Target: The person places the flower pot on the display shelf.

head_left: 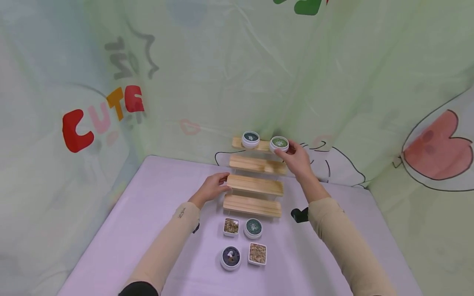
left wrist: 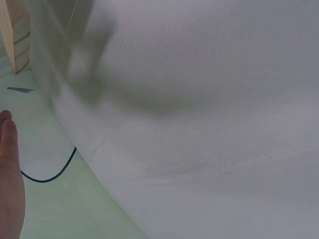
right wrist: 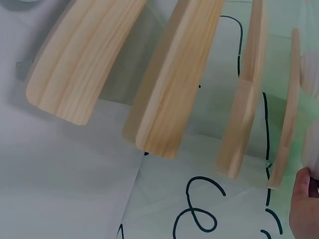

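Note:
In the head view, a wooden stepped stand (head_left: 255, 185) has several plank tiers. My right hand (head_left: 297, 159) grips a round white pot with green contents (head_left: 279, 143) at the right end of the top tier. Beside it on that tier sits another round white pot, dark teal inside (head_left: 250, 139). My left hand (head_left: 212, 188) holds the left end of a lower tier, thumb below and fingers above. The left wrist view catches only part of the left hand (left wrist: 10, 184). In the right wrist view the right hand (right wrist: 305, 209) touches a pale, cut-off pot (right wrist: 311, 149).
In front of the stand are a square cup with brown bits (head_left: 231, 226), a teal-filled round pot (head_left: 253, 227), a dark-filled round pot (head_left: 231, 257) and a square cup with tan bits (head_left: 257, 253). A printed cloth backdrop (head_left: 207, 82) hangs close behind the pale table (head_left: 155, 193).

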Tool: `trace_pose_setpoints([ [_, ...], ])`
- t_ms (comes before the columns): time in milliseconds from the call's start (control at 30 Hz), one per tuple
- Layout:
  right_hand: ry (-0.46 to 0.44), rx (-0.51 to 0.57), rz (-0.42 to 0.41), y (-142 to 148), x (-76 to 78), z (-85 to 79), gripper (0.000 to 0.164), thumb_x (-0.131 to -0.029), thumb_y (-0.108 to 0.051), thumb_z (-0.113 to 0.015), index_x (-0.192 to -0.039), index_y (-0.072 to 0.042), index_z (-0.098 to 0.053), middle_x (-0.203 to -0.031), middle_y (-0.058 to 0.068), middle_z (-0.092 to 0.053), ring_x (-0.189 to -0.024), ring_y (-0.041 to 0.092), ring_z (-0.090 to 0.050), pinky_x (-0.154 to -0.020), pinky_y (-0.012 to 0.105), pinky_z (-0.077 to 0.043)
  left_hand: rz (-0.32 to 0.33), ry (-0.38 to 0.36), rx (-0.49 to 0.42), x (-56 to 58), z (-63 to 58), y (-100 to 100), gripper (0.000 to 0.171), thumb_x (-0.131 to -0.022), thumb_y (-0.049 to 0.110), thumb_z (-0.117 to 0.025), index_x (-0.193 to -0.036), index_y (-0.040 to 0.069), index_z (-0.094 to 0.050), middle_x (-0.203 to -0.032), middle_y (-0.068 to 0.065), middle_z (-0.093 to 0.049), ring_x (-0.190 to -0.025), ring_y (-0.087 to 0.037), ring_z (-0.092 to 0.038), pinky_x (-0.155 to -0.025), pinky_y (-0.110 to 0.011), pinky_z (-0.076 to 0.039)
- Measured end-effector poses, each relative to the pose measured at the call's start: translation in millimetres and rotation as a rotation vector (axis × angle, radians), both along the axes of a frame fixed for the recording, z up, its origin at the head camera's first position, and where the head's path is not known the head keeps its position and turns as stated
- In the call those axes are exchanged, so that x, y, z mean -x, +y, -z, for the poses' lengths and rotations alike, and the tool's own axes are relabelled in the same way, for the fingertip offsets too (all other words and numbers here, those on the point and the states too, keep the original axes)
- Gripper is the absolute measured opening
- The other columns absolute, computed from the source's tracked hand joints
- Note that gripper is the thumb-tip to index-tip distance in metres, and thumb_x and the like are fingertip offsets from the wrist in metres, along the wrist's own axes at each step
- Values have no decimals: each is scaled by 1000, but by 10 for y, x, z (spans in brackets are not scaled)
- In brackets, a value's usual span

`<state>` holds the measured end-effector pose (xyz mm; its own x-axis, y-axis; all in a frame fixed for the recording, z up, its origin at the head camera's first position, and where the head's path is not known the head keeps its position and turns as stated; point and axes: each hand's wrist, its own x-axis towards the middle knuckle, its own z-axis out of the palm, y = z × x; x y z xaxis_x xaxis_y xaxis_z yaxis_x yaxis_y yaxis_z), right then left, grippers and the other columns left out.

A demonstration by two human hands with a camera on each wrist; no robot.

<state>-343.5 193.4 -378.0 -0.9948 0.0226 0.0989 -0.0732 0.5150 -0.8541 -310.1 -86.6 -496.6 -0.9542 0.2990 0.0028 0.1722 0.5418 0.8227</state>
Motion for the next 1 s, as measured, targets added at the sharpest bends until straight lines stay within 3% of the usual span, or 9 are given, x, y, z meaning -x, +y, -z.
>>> trace_pose_setpoints([
  [367, -11, -72, 5, -21, 129, 16, 68, -93, -29, -67, -147, 2, -38, -138, 21, -50, -124, 32, -48, -104, 43, -46, 6, 5, 2, 19, 9, 10, 61, -91, 14, -71, -143, -4, -44, -140, -20, -52, -127, -30, -53, -107, -35, -46],
  [1000, -25, -30, 4, -35, 183, 75, 68, -95, -28, -65, -149, 2, -35, -143, 21, -47, -130, 32, -46, -109, 43, -43, 6, 17, 4, 5, -5, 2, 62, -90, 14, -71, -143, -5, -45, -140, -20, -52, -126, -30, -53, -107, -36, -46],
])
